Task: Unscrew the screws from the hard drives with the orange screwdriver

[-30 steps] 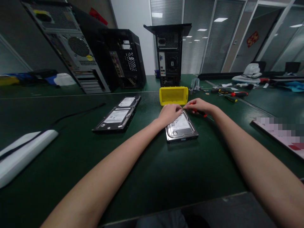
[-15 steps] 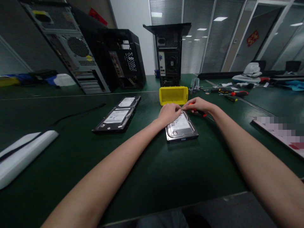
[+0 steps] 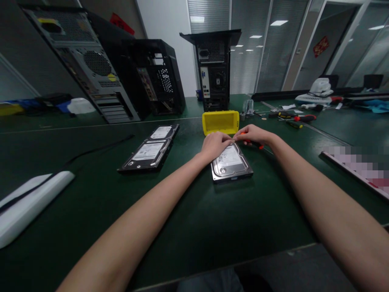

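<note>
A silver hard drive (image 3: 231, 160) with a white label lies flat on the green table in front of me. Over its far left part rests my left hand (image 3: 214, 145), fingers curled about the far end and thumb toward the far corner. My right hand (image 3: 252, 135) is closed around a screwdriver (image 3: 257, 144) with an orange-red and black handle, its shaft pointing back toward my forearm. Its thumb and forefinger pinch together at the drive's far right corner, close to my left fingertips. Whatever is between them is too small to make out.
Two more hard drives (image 3: 150, 149) lie end to end on the left. A yellow bin (image 3: 221, 122) stands just beyond my hands, before a black computer case (image 3: 214, 73). Several hand tools (image 3: 299, 118) lie at the right back. A white object (image 3: 36, 198) sits at left.
The whole view has shifted slightly. Both hands stay at the far end of the hard drive, with hardly any visible movement.
</note>
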Available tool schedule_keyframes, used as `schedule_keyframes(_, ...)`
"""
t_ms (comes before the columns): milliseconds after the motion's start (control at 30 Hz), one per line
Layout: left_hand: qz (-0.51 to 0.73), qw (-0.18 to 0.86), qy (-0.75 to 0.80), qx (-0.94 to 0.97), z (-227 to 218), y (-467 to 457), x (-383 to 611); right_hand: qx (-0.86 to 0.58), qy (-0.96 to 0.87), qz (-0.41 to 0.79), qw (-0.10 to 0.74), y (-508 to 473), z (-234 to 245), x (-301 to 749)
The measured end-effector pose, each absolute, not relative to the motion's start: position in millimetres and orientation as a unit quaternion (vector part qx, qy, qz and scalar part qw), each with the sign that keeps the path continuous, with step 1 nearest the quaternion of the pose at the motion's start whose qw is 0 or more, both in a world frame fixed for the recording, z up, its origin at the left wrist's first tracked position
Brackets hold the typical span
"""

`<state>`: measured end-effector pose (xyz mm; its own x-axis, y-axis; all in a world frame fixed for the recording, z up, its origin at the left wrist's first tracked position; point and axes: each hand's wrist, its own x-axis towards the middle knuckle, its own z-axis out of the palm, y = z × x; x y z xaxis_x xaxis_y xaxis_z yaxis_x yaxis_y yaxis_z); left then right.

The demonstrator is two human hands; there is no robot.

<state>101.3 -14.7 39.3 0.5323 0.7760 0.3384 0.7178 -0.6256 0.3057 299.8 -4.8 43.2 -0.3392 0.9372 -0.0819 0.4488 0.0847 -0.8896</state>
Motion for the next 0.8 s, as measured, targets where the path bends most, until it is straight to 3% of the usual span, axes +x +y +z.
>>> schedule_keyframes(167, 0.208, 0.034, 0.441, 0.872, 45, -2, 106, -0.49, -0.635, 0.52, 0.294, -2, 41, 308)
schedule_keyframes(367, 0.166, 0.019, 0.394, 0.904, 61, 12, 110, -0.507, -0.489, 0.597, 0.384, 4, 30, 318)
schedule_keyframes(533, 0.114, -0.026, 0.346, 0.931, 71, 5, 114, -0.427, -0.421, 0.657, 0.456, 12, 19, 327)
schedule_keyframes(800, 0.074, -0.037, 0.33, 0.94, 75, 1, 124, -0.366, -0.372, 0.702, 0.485, 13, 16, 333)
